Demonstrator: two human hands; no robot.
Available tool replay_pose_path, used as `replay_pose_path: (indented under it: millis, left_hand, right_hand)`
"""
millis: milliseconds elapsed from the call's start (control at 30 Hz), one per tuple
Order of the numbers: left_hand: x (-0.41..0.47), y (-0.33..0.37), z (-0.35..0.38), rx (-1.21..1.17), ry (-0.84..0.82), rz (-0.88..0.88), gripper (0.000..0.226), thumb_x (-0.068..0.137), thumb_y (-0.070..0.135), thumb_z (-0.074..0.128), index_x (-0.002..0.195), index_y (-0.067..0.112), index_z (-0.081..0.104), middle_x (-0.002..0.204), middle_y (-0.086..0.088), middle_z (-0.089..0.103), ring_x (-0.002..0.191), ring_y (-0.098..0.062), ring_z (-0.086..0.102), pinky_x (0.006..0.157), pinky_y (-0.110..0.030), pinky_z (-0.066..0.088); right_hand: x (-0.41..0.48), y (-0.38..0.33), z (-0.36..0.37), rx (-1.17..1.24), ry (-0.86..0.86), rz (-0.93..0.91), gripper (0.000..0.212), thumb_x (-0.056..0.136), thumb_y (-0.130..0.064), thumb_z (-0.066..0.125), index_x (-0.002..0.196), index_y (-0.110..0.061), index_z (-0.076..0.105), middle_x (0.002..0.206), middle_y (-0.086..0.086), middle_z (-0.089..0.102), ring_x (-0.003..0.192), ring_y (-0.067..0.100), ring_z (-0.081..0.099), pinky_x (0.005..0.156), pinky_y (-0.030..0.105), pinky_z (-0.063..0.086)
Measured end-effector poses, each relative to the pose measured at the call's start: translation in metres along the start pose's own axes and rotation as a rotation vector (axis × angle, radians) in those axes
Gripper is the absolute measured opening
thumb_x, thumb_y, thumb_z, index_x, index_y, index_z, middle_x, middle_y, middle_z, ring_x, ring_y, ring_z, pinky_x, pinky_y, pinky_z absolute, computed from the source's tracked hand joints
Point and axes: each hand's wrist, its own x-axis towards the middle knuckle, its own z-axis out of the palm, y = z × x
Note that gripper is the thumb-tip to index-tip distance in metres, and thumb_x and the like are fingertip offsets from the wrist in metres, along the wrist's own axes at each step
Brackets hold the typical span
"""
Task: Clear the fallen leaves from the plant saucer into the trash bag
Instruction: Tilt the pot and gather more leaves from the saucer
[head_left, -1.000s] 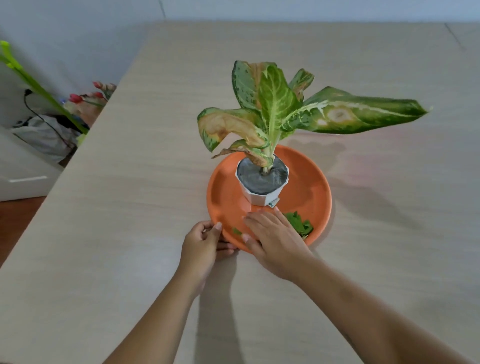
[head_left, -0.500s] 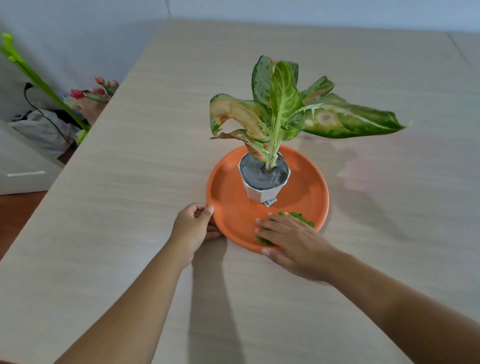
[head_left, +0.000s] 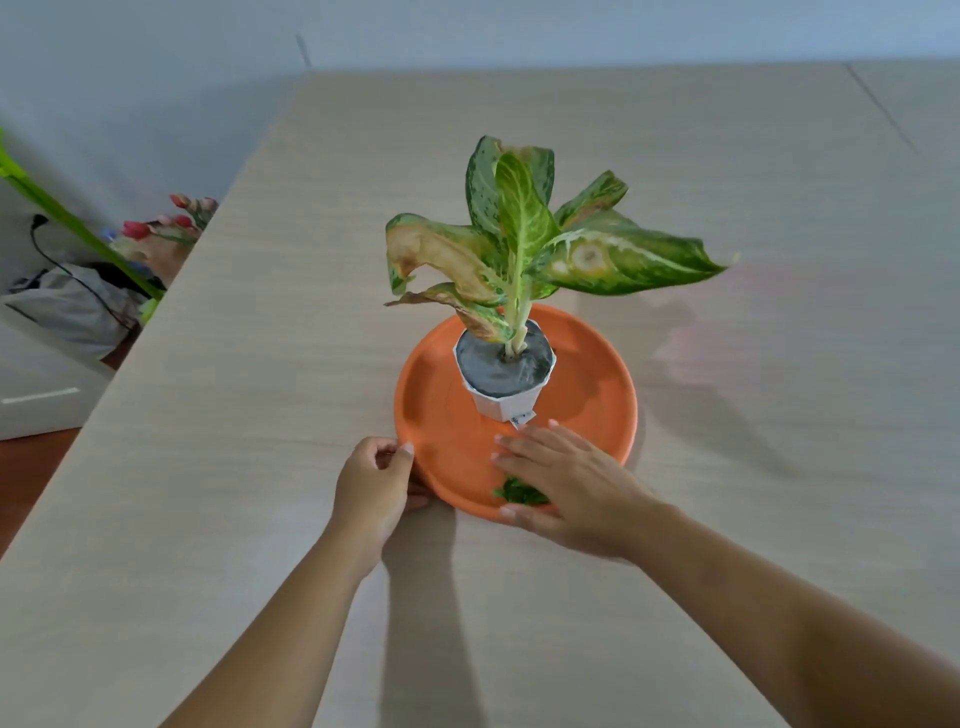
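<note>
Right hand (head_left: 566, 480) hides most leaves (head_left: 517, 491) (on saucer (head_left: 441, 415)).

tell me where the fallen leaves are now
In the head view, the fallen leaves lie at the near rim of the orange saucer, partly under the right hand, in front of the white pot.

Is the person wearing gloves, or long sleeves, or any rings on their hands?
No gloves and no sleeves show. The left hand and the right hand are bare, and the arms behind them stay bare all the way to the picture's edge. No watch, bracelet or ring can be seen. The fingernails look short and plain, with no bright polish.
</note>
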Motion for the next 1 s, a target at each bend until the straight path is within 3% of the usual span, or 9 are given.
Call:
replay_pose_path:
  millis: [100, 200, 333, 433, 467, 567, 733, 833, 1000]
  left_hand:
    - [-0.005, 0.003, 0.006, 0.285, 0.271, 0.440, 0.032, 0.085, 0.022, 0.069, 0.112, 0.013, 0.055, 0.115, -0.004, 0.053, 0.099, -0.019, 0.056, 0.089, -0.035, 0.048]
    - [-0.011, 0.018, 0.022, 0.390, 0.217, 0.739, 0.051, 0.074, 0.031, 0.080, 0.113, 0.014, 0.053, 0.116, -0.001, 0.054, 0.111, -0.018, 0.049, 0.096, -0.036, 0.044]
    - [-0.004, 0.038, 0.042, 0.384, 0.035, 0.790, 0.064, 0.071, 0.044, 0.079, 0.121, 0.021, 0.045, 0.138, 0.001, 0.045, 0.134, -0.016, 0.038, 0.107, -0.032, 0.040]
    - [0.004, 0.043, 0.049, 0.443, -0.030, 0.838, 0.064, 0.071, 0.049, 0.077, 0.123, 0.027, 0.046, 0.148, 0.003, 0.037, 0.141, -0.011, 0.028, 0.104, -0.011, 0.033]
    - [0.007, 0.044, 0.050, 0.466, -0.054, 0.844, 0.062, 0.072, 0.052, 0.075, 0.124, 0.031, 0.047, 0.150, 0.004, 0.035, 0.141, -0.010, 0.029, 0.102, -0.011, 0.037]
    - [0.011, 0.040, 0.054, 0.470, -0.083, 0.870, 0.060, 0.073, 0.055, 0.073, 0.126, 0.039, 0.048, 0.150, 0.004, 0.033, 0.138, -0.013, 0.035, 0.098, -0.029, 0.051]
    - [0.016, 0.039, 0.062, 0.457, -0.044, 0.903, 0.059, 0.074, 0.052, 0.074, 0.126, 0.036, 0.051, 0.150, 0.002, 0.033, 0.138, -0.013, 0.034, 0.097, -0.019, 0.048]
    - [0.020, 0.039, 0.067, 0.422, -0.012, 0.936, 0.056, 0.073, 0.045, 0.078, 0.122, 0.032, 0.055, 0.147, -0.002, 0.035, 0.136, -0.015, 0.038, 0.097, -0.022, 0.051]
    - [0.023, 0.039, 0.073, 0.436, 0.013, 1.030, 0.051, 0.075, 0.039, 0.077, 0.120, 0.024, 0.057, 0.136, -0.002, 0.047, 0.125, -0.016, 0.048, 0.091, -0.027, 0.054]
  right_hand:
    - [-0.007, 0.016, -0.007, 0.005, 0.045, 0.155, 0.069, 0.091, -0.068, 0.028, 0.148, -0.029, 0.030, 0.157, -0.010, 0.026, 0.147, 0.012, 0.011, 0.121, 0.039, 0.006]
    - [-0.011, 0.020, -0.005, -0.036, 0.068, 0.191, 0.071, 0.090, -0.071, 0.024, 0.147, -0.029, 0.034, 0.157, -0.008, 0.028, 0.147, 0.013, 0.015, 0.121, 0.036, 0.006]
    - [-0.009, 0.019, -0.002, -0.054, 0.061, 0.212, 0.074, 0.089, -0.073, 0.017, 0.147, -0.031, 0.034, 0.158, -0.009, 0.023, 0.148, 0.012, 0.011, 0.120, 0.034, 0.003]
    - [-0.008, 0.019, -0.002, -0.058, 0.070, 0.219, 0.075, 0.089, -0.073, 0.016, 0.146, -0.030, 0.035, 0.158, -0.007, 0.025, 0.148, 0.014, 0.012, 0.118, 0.034, 0.003]
    - [-0.008, 0.018, -0.002, -0.056, 0.072, 0.222, 0.074, 0.089, -0.073, 0.016, 0.146, -0.030, 0.036, 0.157, -0.007, 0.026, 0.147, 0.014, 0.014, 0.117, 0.034, 0.004]
    - [-0.008, 0.017, -0.002, -0.058, 0.075, 0.228, 0.073, 0.089, -0.072, 0.017, 0.143, -0.030, 0.042, 0.156, -0.005, 0.030, 0.147, 0.016, 0.019, 0.117, 0.036, 0.009]
    - [-0.007, 0.017, -0.002, -0.061, 0.070, 0.246, 0.073, 0.089, -0.072, 0.014, 0.139, -0.031, 0.048, 0.153, -0.004, 0.036, 0.145, 0.018, 0.025, 0.116, 0.040, 0.019]
    - [-0.007, 0.016, -0.002, -0.069, 0.075, 0.258, 0.072, 0.090, -0.072, 0.015, 0.135, -0.030, 0.052, 0.150, -0.002, 0.043, 0.142, 0.019, 0.031, 0.114, 0.041, 0.026]
    - [-0.005, 0.013, -0.001, -0.047, 0.066, 0.263, 0.071, 0.090, -0.072, 0.015, 0.140, -0.032, 0.045, 0.154, -0.003, 0.035, 0.146, 0.017, 0.022, 0.116, 0.041, 0.020]
